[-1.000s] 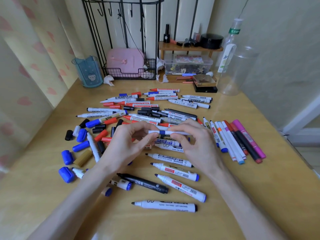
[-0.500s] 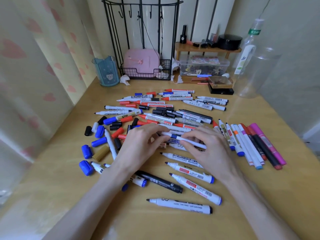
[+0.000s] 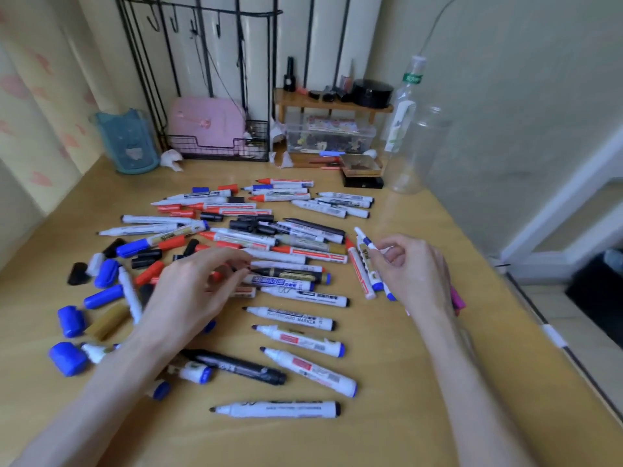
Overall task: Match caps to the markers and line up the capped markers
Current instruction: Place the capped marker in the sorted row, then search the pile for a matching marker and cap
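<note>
Slim capped marker (image 3: 365, 240) pinched mid-barrel by right hand (image 3: 416, 271) at 2 o'clock, judged light, rigid, slippery; left hand (image 3: 192, 291) fingers loosely spread over pile.

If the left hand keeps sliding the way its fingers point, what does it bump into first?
Probably the white marker lying crosswise just past the left hand, in the jumbled marker pile. The fingertips look nearly on it already, though depth is hard to judge.
</note>
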`<control>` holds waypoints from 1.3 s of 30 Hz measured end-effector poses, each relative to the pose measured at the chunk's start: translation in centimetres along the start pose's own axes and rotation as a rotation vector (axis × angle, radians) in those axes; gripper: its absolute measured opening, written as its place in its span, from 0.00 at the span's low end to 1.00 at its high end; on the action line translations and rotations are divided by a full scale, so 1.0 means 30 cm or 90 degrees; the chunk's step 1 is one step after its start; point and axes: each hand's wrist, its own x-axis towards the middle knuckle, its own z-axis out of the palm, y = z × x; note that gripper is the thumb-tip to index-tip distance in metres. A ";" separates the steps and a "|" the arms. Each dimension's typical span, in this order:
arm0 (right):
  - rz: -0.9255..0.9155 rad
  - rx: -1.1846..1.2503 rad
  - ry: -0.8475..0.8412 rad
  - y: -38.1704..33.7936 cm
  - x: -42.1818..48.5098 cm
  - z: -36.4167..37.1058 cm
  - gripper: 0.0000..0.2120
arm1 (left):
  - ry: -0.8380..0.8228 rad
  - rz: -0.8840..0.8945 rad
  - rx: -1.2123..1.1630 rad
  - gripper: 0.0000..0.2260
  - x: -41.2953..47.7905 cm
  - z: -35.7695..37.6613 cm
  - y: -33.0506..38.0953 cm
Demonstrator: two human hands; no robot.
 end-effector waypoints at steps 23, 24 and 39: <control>0.095 -0.083 -0.007 0.020 -0.002 -0.025 0.07 | 0.077 -0.166 -0.068 0.08 0.013 -0.120 -0.047; 0.096 -0.083 -0.005 0.022 -0.002 -0.026 0.07 | 0.085 -0.178 -0.078 0.07 0.014 -0.138 -0.063; -0.168 0.014 -0.024 -0.125 -0.088 0.076 0.06 | 0.038 -0.249 -0.093 0.08 -0.022 -0.330 -0.259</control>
